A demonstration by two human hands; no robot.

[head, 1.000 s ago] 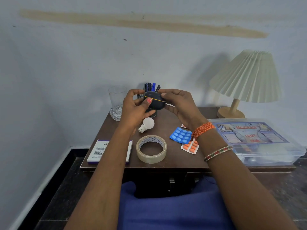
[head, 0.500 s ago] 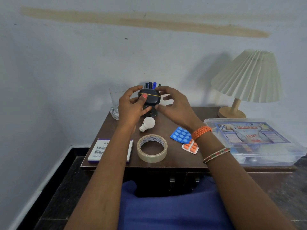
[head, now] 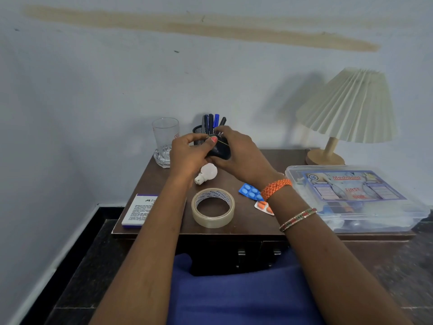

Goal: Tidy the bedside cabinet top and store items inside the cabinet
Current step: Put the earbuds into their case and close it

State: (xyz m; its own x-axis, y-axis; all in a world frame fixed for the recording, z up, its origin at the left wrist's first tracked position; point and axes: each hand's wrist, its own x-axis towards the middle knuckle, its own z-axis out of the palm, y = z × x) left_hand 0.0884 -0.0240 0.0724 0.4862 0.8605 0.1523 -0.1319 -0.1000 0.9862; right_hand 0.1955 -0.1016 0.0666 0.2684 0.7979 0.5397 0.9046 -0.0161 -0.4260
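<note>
I hold a small black rounded case (head: 220,150) with a thin yellow seam line above the back of the dark wooden bedside cabinet top (head: 243,225). My left hand (head: 188,156) grips its left side, thumb on top. My right hand (head: 241,152) wraps its right side and covers most of it. Below the case lie a white bulb (head: 207,173), a roll of clear tape (head: 213,207), a blue pill strip (head: 250,191) and an orange pill strip (head: 264,207). A white and purple box (head: 143,211) rests at the front left corner.
A drinking glass (head: 165,139) and a mesh pen holder (head: 209,129) with several pens stand at the back. A clear plastic first aid box (head: 356,198) fills the right side, behind it a lamp (head: 346,113). Cabinet door handles (head: 259,252) show below the front edge.
Both hands brought the black case lower and closer to the cabinet top. My right hand, which had opened off the case half a second ago, has closed around its right side again.
</note>
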